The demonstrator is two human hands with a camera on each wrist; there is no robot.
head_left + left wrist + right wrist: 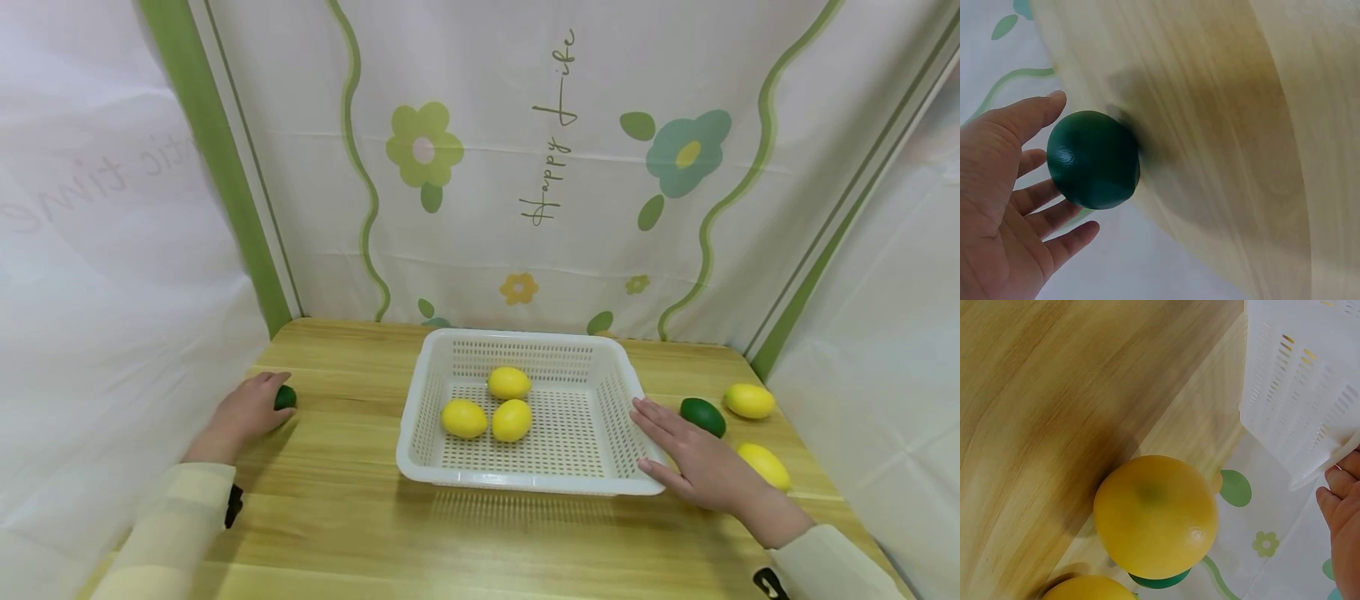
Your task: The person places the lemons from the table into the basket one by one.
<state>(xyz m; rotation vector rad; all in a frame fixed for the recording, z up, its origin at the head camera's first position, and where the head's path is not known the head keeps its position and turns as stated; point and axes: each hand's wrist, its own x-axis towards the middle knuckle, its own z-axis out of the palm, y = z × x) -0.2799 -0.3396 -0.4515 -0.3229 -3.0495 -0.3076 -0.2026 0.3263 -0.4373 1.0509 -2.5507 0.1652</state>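
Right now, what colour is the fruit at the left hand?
Dark green; left wrist view shows it best.

Dark green lime and white perforated plastic basket on the bench

The smooth, round, dark green lime (pixel 1093 160) lies at the bench's left edge, against the left hand's fingers (pixel 1038 112). The white perforated plastic basket (pixel 615 400) sits upright mid-bench, holding three yellow lemons (pixel 495 408); the right hand's straight fingers (pixel 654 421) rest on its right rim.

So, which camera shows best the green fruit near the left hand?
The left wrist view: the green fruit fills the middle, with the left hand open beside it. The head view shows only a small part of it behind that hand. The right wrist view does not show it.
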